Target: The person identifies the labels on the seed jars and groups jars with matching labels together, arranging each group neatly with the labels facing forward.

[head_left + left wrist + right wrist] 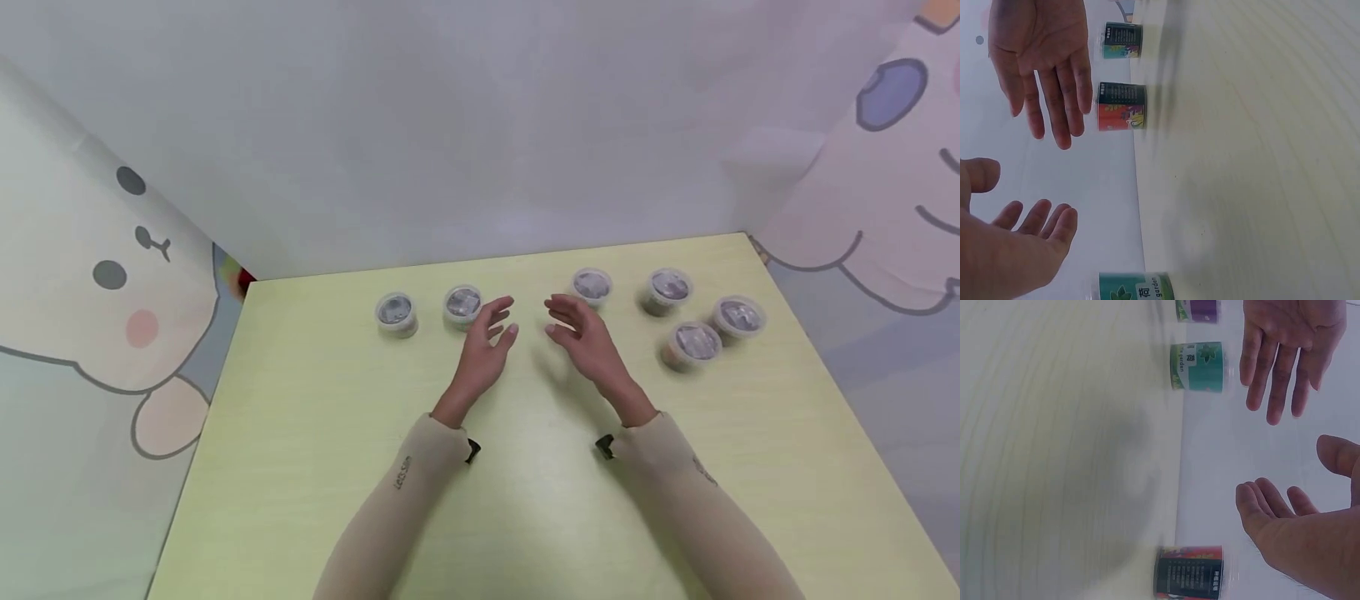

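Note:
My left hand (480, 358) is held above the table with its palm turned inward, fingers loosely bent and holding nothing. Facing it across a gap, my right hand (592, 346) hovers in much the same pose, also holding nothing. Just behind the left fingers stands a small lidded tub (462, 303), whose teal label with a leaf (1207, 367) shows in the right wrist view. A tub with a red and black label (1121, 115) stands near the right hand; from the head its silvery top (592, 284) shows just past the fingers.
Left of the teal tub is another tub (395, 312), purple (1200, 310) in the right wrist view. Three more tubs cluster at the right: one at the back (669, 286), one nearer the edge (738, 317), one in front (693, 343). Printed cloth (480, 142) hangs behind the pale table (300, 467).

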Available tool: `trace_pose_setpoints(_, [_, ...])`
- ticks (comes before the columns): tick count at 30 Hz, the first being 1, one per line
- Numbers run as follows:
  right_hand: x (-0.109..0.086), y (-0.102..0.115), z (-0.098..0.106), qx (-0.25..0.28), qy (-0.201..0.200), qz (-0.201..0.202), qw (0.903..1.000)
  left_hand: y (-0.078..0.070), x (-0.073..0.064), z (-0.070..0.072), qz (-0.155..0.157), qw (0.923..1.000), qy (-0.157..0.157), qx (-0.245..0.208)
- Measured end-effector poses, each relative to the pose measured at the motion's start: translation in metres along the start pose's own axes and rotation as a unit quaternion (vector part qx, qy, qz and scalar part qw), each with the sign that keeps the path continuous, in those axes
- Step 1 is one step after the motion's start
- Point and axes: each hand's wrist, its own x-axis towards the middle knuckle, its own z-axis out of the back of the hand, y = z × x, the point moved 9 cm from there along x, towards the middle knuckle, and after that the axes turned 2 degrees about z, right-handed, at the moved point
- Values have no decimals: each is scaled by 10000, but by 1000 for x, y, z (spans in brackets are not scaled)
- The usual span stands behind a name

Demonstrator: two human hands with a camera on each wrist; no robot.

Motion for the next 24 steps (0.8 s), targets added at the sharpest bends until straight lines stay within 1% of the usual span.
trace_pose_setpoints(3, [-4, -2, 10, -33, -154, -10, 9999, 5, 3, -8, 178, 9998, 116, 33])
trace_pose_setpoints(7, [-10, -7, 23, -2, -382, -41, 9993, 13, 7, -16, 469, 9987, 182, 20])
trace_pose_setpoints(11, [-16, -12, 33, 15, -656, -110, 9978, 19, 12, -23, 670, 9974, 228, -119])
trace_pose_setpoints(15, [-21, -16, 41, 29, -930, -220, 9954, 23, 16, -32, 764, 9964, 282, -225])
trace_pose_setpoints(19, [-24, -19, 48, 23, -1211, -371, 9919, 24, 21, -40, 800, 9959, 353, -223])
trace_pose_setpoints(24, [-25, -24, 59, 160, -1627, -538, 9851, 24, 30, -52, 861, 9949, 483, -217])
